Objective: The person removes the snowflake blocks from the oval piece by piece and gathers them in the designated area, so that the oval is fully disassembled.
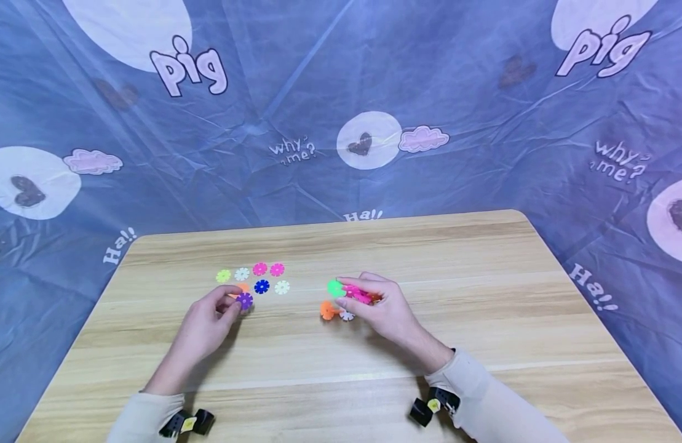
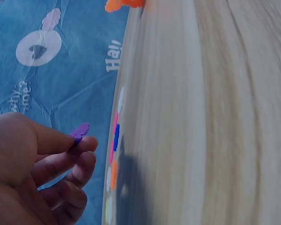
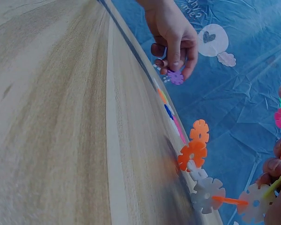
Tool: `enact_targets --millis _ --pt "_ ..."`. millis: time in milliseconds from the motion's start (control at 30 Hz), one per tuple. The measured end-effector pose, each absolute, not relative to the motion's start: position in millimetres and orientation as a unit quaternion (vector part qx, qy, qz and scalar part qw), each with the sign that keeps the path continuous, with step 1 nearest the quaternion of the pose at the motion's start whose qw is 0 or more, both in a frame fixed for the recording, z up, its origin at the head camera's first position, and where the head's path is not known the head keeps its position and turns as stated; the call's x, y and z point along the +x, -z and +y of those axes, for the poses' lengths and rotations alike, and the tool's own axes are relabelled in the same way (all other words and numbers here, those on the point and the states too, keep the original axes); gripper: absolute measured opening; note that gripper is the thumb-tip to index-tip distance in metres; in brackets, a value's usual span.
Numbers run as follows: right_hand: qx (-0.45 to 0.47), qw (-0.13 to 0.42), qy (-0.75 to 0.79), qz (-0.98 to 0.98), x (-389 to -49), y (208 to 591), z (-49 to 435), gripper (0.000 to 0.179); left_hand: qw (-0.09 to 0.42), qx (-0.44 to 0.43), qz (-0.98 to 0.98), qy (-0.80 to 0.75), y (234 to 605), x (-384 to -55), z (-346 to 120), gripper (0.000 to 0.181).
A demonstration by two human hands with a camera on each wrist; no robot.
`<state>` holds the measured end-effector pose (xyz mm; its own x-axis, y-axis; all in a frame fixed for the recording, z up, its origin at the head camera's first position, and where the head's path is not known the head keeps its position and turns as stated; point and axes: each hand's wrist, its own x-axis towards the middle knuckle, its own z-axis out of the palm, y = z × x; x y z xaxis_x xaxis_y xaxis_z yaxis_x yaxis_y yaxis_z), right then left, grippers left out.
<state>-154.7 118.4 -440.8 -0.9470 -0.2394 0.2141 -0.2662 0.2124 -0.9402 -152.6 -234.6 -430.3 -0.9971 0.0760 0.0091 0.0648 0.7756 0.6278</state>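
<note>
My left hand (image 1: 208, 320) pinches a purple snowflake disc (image 1: 245, 301) between thumb and fingertips, raised above the table; the left wrist view shows the same purple disc (image 2: 80, 131) almost edge-on. To the right, my right hand (image 1: 389, 311) grips a joined chain of snowflake discs. A green disc (image 1: 336, 287) and pink discs (image 1: 356, 293) show at its fingertips, with an orange disc (image 1: 326, 311) and a white disc (image 1: 347, 315) hanging below. In the right wrist view, orange discs (image 3: 193, 155) and white discs (image 3: 208, 196) interlock at their slots. My fingers hide part of the chain.
Loose discs lie beyond my left hand: yellow-green (image 1: 223, 276), white (image 1: 241, 274), two pink (image 1: 269, 269), dark blue (image 1: 261, 287), pale (image 1: 282, 287) and a partly covered orange one (image 1: 243, 287). Behind the wooden table (image 1: 457, 258) hangs a blue printed cloth (image 1: 296, 74).
</note>
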Motion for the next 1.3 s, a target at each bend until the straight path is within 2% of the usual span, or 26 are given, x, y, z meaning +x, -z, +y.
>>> enact_targets --millis 300,567,1033,1300 --pt "0.168 0.015 -0.608 -0.776 -155 442 119 0.039 0.033 0.016 0.944 -0.329 435 -154 -250 0.021" --pt "0.173 0.019 -0.611 -0.772 -154 442 118 0.039 0.08 0.007 0.945 -0.318 438 -154 -253 0.02" --pt "0.176 0.025 -0.612 -0.771 -154 443 119 0.038 0.101 -0.01 0.945 -0.312 438 -163 -250 0.023" --pt "0.18 0.03 -0.613 -0.769 -153 445 119 0.038 0.105 -0.023 0.942 -0.317 438 -168 -248 0.018"
